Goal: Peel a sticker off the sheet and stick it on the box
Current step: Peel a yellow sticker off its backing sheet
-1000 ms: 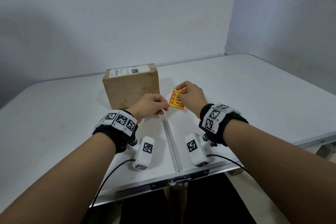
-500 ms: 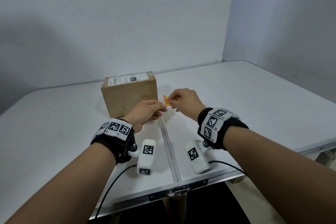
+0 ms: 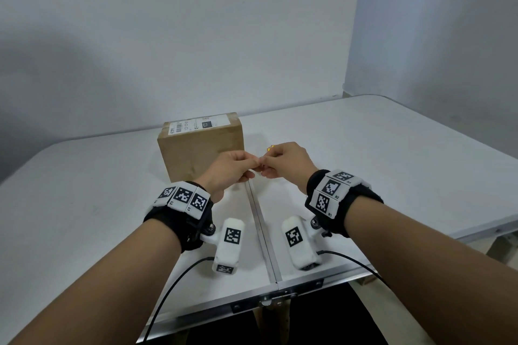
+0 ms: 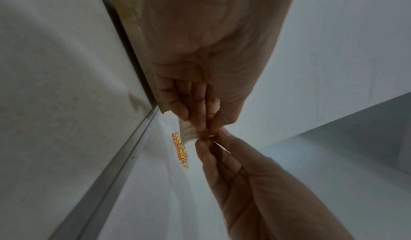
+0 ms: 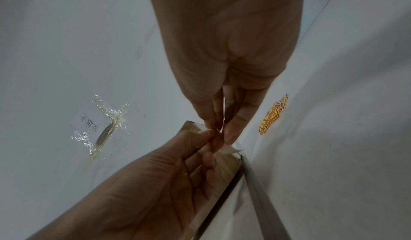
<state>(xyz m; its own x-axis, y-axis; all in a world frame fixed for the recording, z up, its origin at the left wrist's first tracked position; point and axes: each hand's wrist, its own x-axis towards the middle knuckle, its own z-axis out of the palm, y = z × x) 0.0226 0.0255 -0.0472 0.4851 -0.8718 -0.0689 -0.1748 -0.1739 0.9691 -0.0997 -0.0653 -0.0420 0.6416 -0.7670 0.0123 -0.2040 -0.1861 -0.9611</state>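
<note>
A brown cardboard box (image 3: 199,145) with a white shipping label stands on the white table (image 3: 378,154); its edge also shows in the wrist views (image 4: 131,33) (image 5: 224,166). The orange-yellow sticker sheet (image 4: 181,149) (image 5: 273,115) appears to lie on the table just beyond the hands, only a sliver (image 3: 271,147) peeking past the right hand. My left hand (image 3: 253,164) (image 4: 204,127) and right hand (image 3: 266,165) (image 5: 220,133) meet fingertip to fingertip right of the box. Together they pinch a small pale slip (image 4: 188,131) (image 5: 231,149); its printed face is hidden.
A metal seam (image 3: 259,221) runs down the table's middle toward the front edge (image 3: 280,288). A taped paper note (image 5: 93,120) is stuck to the wall. Walls close the back and right; bare tabletop lies on both sides of the box.
One second ago both hands held the orange sheet up between them. Now the sheet is out of the hands and the fingertips have closed together on a small pale slip.
</note>
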